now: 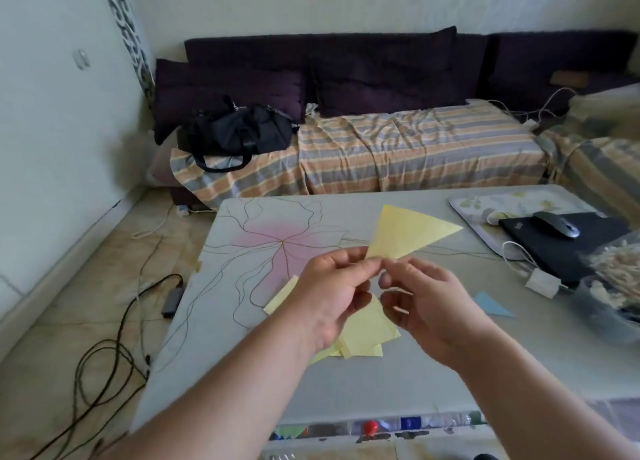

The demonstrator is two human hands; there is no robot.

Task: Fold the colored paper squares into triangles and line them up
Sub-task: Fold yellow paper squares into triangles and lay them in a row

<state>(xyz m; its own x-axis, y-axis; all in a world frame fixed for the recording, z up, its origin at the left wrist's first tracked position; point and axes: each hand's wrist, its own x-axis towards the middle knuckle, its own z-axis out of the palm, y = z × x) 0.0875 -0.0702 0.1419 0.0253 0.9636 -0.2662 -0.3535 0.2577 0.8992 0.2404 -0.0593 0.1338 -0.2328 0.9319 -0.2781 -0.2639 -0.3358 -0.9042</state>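
Here the yellow triangle (pixel 408 232) is held up above the table (pixel 242 338), pinched at its near corner by the left hand (pixel 332 296) and right hand (pixel 422 303). Beneath them lie yellow papers (pixel 367 328); a blue triangle (pixel 491 303) sits right.

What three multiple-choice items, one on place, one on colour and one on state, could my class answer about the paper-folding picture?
1. Where does the small blue paper triangle lie?
A. on the grey table, to the person's right
B. on the striped sofa
C. under the black bag

2. What colour is the folded paper triangle held up?
A. pink
B. green
C. yellow

3. How is that triangle held?
A. flat under one palm
B. pinched at its lower corner by the left hand and right hand
C. lying loose

Answers: 1 A, it rests on the tabletop near the right edge; 2 C, pale yellow; 3 B, both hands' fingertips meet at its corner, above the table.
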